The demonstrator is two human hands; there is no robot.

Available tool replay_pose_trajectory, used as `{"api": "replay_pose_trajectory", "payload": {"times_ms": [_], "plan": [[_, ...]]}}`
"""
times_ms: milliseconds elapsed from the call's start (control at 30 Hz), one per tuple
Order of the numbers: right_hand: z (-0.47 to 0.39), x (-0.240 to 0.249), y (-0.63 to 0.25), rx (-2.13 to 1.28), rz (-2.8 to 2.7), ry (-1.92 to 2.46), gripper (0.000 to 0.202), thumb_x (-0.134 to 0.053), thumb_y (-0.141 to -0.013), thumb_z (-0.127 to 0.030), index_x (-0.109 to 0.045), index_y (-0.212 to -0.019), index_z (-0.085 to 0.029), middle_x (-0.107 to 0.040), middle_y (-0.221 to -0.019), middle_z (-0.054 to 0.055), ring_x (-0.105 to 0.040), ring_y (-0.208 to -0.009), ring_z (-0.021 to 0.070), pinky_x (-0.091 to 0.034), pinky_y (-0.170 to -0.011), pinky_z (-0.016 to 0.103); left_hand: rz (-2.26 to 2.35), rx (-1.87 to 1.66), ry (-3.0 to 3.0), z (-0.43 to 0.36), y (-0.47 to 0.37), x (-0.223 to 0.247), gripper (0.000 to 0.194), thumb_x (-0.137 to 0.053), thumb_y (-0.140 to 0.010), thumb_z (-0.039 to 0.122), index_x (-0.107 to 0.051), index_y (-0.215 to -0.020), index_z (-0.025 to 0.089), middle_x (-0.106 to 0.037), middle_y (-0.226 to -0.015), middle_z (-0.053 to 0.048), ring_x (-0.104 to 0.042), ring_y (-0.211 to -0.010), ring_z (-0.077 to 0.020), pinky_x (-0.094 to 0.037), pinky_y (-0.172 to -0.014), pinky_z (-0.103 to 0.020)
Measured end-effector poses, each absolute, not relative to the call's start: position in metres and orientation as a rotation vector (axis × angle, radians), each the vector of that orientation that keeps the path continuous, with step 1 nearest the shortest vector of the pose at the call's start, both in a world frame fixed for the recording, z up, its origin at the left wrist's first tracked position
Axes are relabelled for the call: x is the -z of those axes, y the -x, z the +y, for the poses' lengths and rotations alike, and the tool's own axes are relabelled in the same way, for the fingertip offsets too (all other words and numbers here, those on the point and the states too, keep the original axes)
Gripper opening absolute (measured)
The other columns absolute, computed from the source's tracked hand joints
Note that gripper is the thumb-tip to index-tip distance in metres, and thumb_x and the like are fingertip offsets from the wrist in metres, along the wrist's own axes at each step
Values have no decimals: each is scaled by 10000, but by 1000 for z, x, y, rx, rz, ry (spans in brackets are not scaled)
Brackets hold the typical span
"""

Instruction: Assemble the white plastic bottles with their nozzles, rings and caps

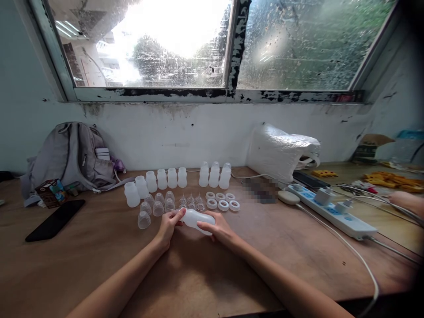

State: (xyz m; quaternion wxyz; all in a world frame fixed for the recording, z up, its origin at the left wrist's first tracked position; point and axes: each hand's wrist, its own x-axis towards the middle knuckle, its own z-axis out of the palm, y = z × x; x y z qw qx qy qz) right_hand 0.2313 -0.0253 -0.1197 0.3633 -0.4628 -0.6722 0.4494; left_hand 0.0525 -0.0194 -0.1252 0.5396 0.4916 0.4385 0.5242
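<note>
Bottle (pixel 194 217) between both hands (pixel 168 226) (pixel 221 227)

Slender fingers (pixel 206 226) are shown on the bare left hand (pixel 170 224) and right hand (pixel 221 227); slim forearms (pixel 124 277), widening from the wrists (pixel 160 242), are seen uncovered toward the table's (pixel 198 285) near edge, finer details blurred.

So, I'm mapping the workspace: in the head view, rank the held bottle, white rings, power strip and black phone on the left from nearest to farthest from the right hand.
1. Held bottle: gripped by the right hand.
2. White rings: just beyond the right hand.
3. Power strip: off to the right.
4. Black phone: far left, past the left hand.
</note>
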Motion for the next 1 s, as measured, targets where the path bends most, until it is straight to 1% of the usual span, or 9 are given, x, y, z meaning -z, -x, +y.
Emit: {"api": "replay_pose_trajectory", "payload": {"times_ms": [100,200,367,500,600,700,833,900,1000], "plan": [[-24,122,-230,-1409,-1552,1153,329,-562,-681,-453,-540,-739,-129,-507,-490,-30,-350,-277,43,-192,-258,169,1049,-1265,-1182,-20,-53,125,358,-606,-664,459,-656,-671,104,-618,-648,-56,-531,-625,-144,-395,-593,-224],[-23,127,-228,-1603,-1402,1098,351,-522,-698,-464,-536,-777,-123,-510,-477,-31,-298,-250,27,-123,-242,162,1068,-1293,-1193,-22,-55,124,348,-610,-661,456,-652,-652,110,-609,-619,-45,-529,-622,-148,-388,-600,-229],[-21,130,-229,-1799,-1267,1055,391,-472,-709,-479,-544,-840,-117,-511,-457,-28,-295,-236,32,-121,-238,162,1098,-1353,-1220,-24,-56,123,339,-626,-643,454,-637,-611,118,-585,-583,-27,-516,-611,-146,-377,-597,-230],[-20,129,-230,-1862,-1242,1013,374,-455,-723,-471,-537,-834,-123,-515,-459,-22,-294,-233,34,-121,-236,159,1081,-1365,-1283,-25,-55,121,326,-614,-662,440,-616,-589,123,-565,-564,-15,-502,-594,-132,-367,-580,-220],[-20,127,-230,-1843,-1262,951,342,-490,-717,-442,-531,-832,-123,-530,-499,-16,-309,-256,28,-145,-251,154,1078,-1363,-1349,-23,-54,119,316,-607,-669,439,-630,-683,124,-582,-604,-17,-505,-591,-129,-373,-563,-216],[-19,125,-228,-1808,-1216,884,321,-535,-708,-407,-503,-893,-146,-555,-572,-11,-374,-313,38,-215,-282,148,1114,-1327,-1429,-20,-51,113,393,-604,-666,447,-624,-899,131,-621,-737,-47,-540,-660,-156,-399,-577,-225],[-13,123,-230,-1719,-1072,851,296,-580,-695,-360,-478,-901,-173,-557,-649,-14,-431,-365,52,-311,-315,168,1228,-1352,-1628,-14,-35,99,622,-648,-630,406,-459,-1182,192,-605,-960,-74,-546,-850,-200,-421,-645,-244],[-9,123,-234,-1676,-1014,859,271,-577,-700,-354,-481,-881,-178,-549,-658,-14,-433,-374,55,-333,-323,180,1351,-1384,-1783,-12,-18,91,596,-644,-632,397,-458,-1168,217,-591,-980,-66,-542,-858,-203,-419,-657,-254],[-5,123,-240,-1644,-966,840,249,-555,-718,-359,-487,-882,-185,-536,-650,-18,-425,-379,56,-339,-326,186,1623,-1311,-2076,-12,16,86,354,-612,-655,390,-571,-965,225,-586,-933,-62,-535,-865,-224,-395,-744,-286]]}}
